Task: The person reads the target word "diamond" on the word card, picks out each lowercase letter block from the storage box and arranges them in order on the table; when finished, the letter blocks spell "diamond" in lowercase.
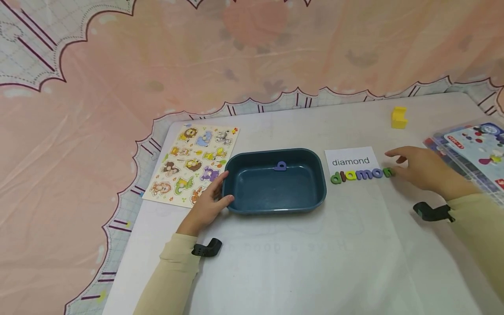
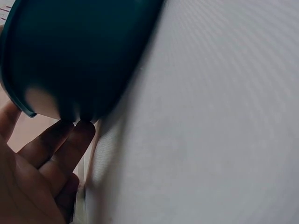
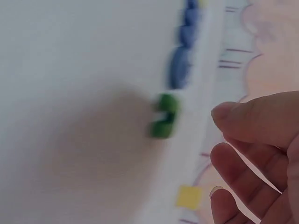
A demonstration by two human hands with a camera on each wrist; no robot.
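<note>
My left hand (image 1: 206,205) holds the left end of a dark blue tray (image 1: 274,208), thumb at the rim; in the left wrist view, fingertips (image 2: 85,130) touch its outer wall. Inside the tray lies one purple letter (image 1: 280,166). A white card (image 1: 348,154) reading "diamond" has a row of coloured letters along its lower edge, spelling "diamon". My right hand (image 1: 427,170) hovers at the row's right end, beside the green letter n (image 1: 387,172). The right wrist view shows its fingers loosely bent with nothing between them, apart from the green letter (image 3: 166,116).
An animal puzzle board (image 1: 185,168) lies at the left, partly behind my left hand and the tray. Toward the back right stands a yellow block (image 1: 399,118). A clear plastic case (image 1: 472,148) with a printed label sits at the right edge, beyond my right hand.
</note>
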